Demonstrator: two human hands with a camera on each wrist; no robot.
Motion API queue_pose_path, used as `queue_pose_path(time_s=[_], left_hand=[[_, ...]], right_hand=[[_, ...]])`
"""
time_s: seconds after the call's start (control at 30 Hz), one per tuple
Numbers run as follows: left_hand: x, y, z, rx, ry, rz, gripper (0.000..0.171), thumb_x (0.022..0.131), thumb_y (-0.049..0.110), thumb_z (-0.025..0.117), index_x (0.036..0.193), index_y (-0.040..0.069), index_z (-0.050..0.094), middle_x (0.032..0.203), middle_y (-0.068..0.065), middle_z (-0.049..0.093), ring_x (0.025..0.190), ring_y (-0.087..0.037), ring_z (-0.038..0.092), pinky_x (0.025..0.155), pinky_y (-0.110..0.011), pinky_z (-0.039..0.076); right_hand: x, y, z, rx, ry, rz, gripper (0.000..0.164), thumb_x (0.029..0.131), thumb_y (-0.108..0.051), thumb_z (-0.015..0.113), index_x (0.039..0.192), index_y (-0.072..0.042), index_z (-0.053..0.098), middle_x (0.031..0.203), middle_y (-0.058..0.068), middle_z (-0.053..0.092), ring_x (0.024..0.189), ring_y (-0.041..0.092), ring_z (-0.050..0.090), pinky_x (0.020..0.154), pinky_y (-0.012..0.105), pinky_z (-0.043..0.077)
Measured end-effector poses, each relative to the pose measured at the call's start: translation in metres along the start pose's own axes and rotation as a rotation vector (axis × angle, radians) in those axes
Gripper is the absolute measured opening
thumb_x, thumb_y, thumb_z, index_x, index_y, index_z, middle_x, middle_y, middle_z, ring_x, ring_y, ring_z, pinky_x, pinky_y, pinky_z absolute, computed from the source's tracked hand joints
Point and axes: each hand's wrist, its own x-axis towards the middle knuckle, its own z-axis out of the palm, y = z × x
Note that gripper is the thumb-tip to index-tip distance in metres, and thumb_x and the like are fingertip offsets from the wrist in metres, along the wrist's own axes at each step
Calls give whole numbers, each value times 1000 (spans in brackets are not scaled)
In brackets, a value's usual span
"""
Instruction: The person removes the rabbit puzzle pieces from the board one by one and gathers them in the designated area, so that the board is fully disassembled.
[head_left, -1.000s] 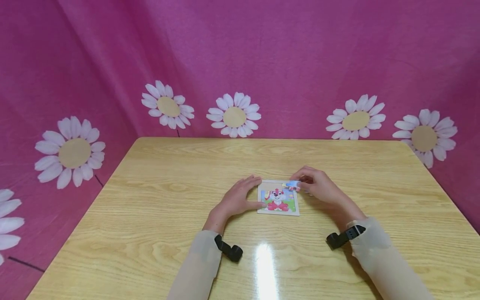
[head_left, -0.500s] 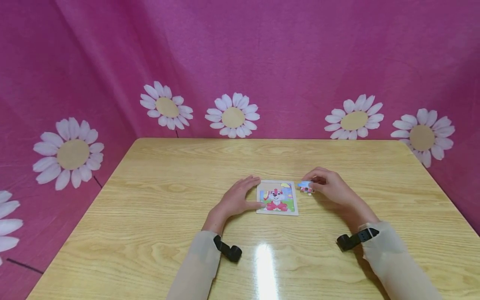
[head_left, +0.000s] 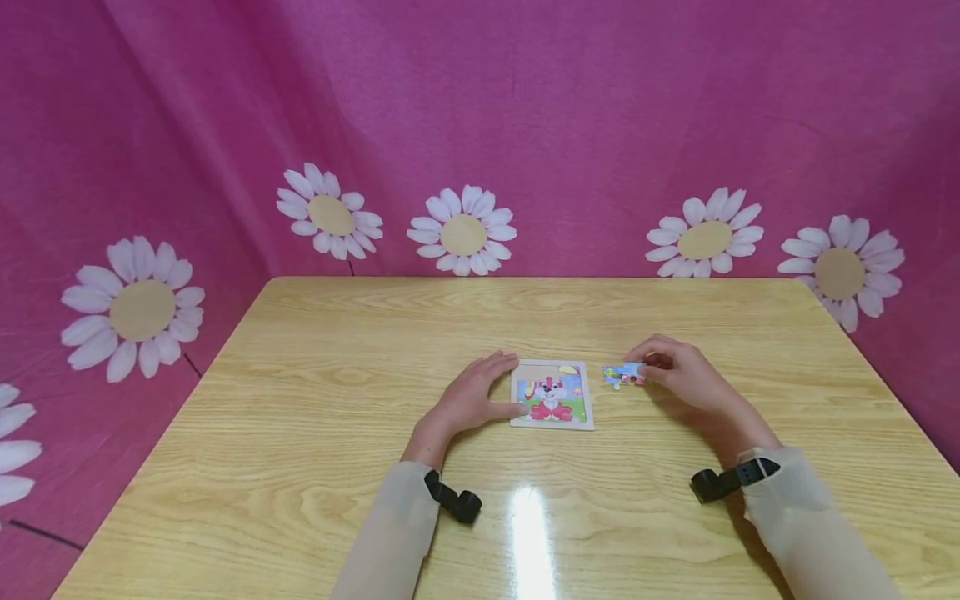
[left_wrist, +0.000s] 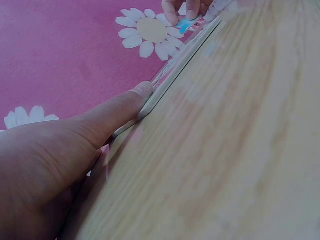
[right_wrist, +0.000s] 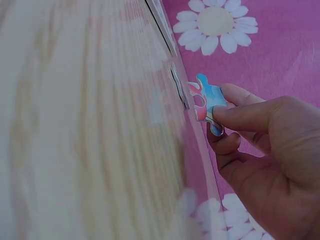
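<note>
Thumb (left_wrist: 120, 106) on its near part, fingers (head_left: 501, 363) at its far corner, the left hand (head_left: 468, 398) lies outstretched, clasping nothing, with the puzzle tray (head_left: 537, 372) just right of its palm; that contact probably keeps it from sliding on the counter (head_left: 337, 358). Just left of the right hand (head_left: 688, 380), a loose piece (head_left: 610, 373) lies flat; that hand pinches another piece (right_wrist: 214, 94), seemingly leaving its knobs clear.

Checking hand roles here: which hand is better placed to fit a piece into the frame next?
Probably the right hand: it pinches a puzzle piece beside the puzzle frame, which shows bare space. The left hand rests on the frame's left side, seemingly steadying it.
</note>
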Motion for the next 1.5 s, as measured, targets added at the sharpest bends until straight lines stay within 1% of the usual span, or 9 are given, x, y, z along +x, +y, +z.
queue_pose_path(time_s=[0.17, 0.33, 0.53, 0.67, 0.87, 1.0, 1.17, 1.27, 1.5], left_hand=[[0, 0, -1, 4, 3, -2, 81, 83, 47, 74, 151, 21, 39, 161, 4, 33, 153, -17, 20, 126, -42, 17], [0, -1, -1, 3, 4, -12, 80, 83, 48, 74, 151, 22, 39, 161, 4, 32, 153, -17, 20, 126, -44, 17], [0, -2, -1, 9, 5, -10, 81, 84, 48, 74, 151, 21, 39, 161, 4, 32, 153, -17, 20, 127, -42, 16], [0, -2, -1, 5, 3, -2, 81, 84, 47, 73, 151, 20, 39, 161, 4, 32, 153, -17, 20, 127, -41, 16], [0, -1, -1, 4, 1, 7, 81, 84, 47, 73, 151, 19, 39, 161, 3, 32, 153, -18, 20, 127, -42, 17], [0, 0, -1, -1, 0, 21, 80, 84, 46, 74, 151, 17, 40, 160, 1, 33, 153, -18, 20, 127, -40, 16], [1, 0, 0, -1, 1, 19, 80, 84, 46, 74, 151, 17, 40, 160, 1, 34, 153, -18, 21, 127, -39, 16], [1, 0, 0, 0, 0, 19, 80, 84, 46, 74, 151, 17, 40, 160, 2, 34, 153, -18, 20, 127, -39, 15], [1, -1, 0, 10, 0, 17, 80, 84, 46, 74, 151, 18, 39, 160, 2, 34, 153, -18, 21, 127, -38, 15]], right_hand=[[-4, 4, -6, -3, 16, -7, 20, 92, 1, 63, 109, -6, 72, 104, 10, 68, 88, 5, 57, 76, 11, 46], [-6, 6, -12, -19, 6, 32, 19, 92, -2, 63, 109, -6, 72, 105, 12, 67, 86, 1, 54, 75, 11, 45], [-6, 12, -12, -49, 2, 30, 20, 90, 4, 62, 107, -3, 71, 103, 13, 67, 83, 1, 52, 73, 11, 45], [-4, 14, -12, -56, -14, 40, 20, 90, 5, 62, 106, -3, 71, 104, 13, 66, 85, 2, 52, 75, 10, 45], [-3, 14, -13, -55, -39, 74, 18, 91, 2, 62, 107, -3, 70, 102, 13, 64, 80, 6, 48, 69, 16, 43], [-3, 15, -14, -72, -60, 90, 19, 92, 1, 62, 108, -3, 70, 104, 14, 65, 81, 7, 49, 70, 16, 43], [-3, 16, -14, -90, -71, 72, 18, 92, 2, 62, 108, -2, 70, 106, 15, 67, 83, 3, 50, 73, 15, 43], [-4, 15, -14, -80, -64, 56, 18, 92, 1, 62, 108, -2, 70, 106, 15, 66, 83, -1, 51, 74, 13, 44], [1, 8, -5, -6, -50, -23, 16, 91, -1, 64, 107, -1, 70, 102, 16, 63, 74, 1, 50, 61, 17, 45]])
